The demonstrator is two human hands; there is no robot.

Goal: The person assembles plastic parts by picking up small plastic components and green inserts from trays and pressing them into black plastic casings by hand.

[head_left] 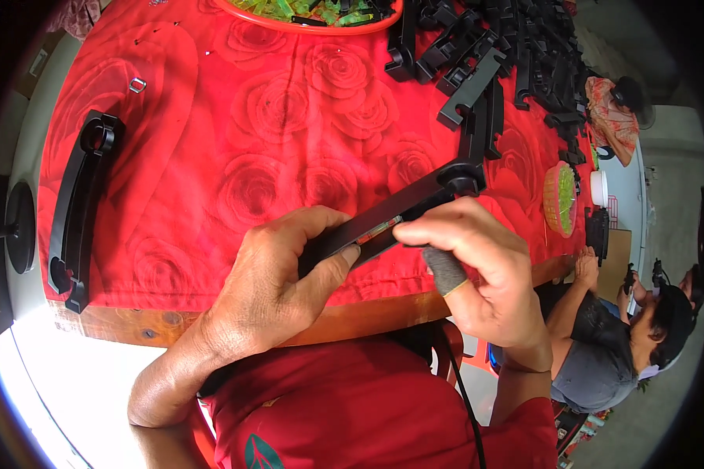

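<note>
My left hand [270, 273] is closed around the near end of a long black plastic bar [399, 202], which has a round socket at its far end. My left thumb presses along its near side, beside a narrow slot with a thin reddish and pale strip [379, 230] in it. At the other end of that strip, the curled index finger of my right hand [485, 270] touches the bar. A dark grey sleeve covers my right thumb, which is bent below it. The bar is tilted, held above the table's front edge. What lies under my right palm is hidden.
A similar black bar [78, 207] lies at the left, near a small metal ring [138, 85]. Many black parts [477, 78] are heaped at the back right. An orange-red tray [321, 28] holds yellow-green pieces; a basket [559, 199] stands right. Another person [602, 359] sits at the right.
</note>
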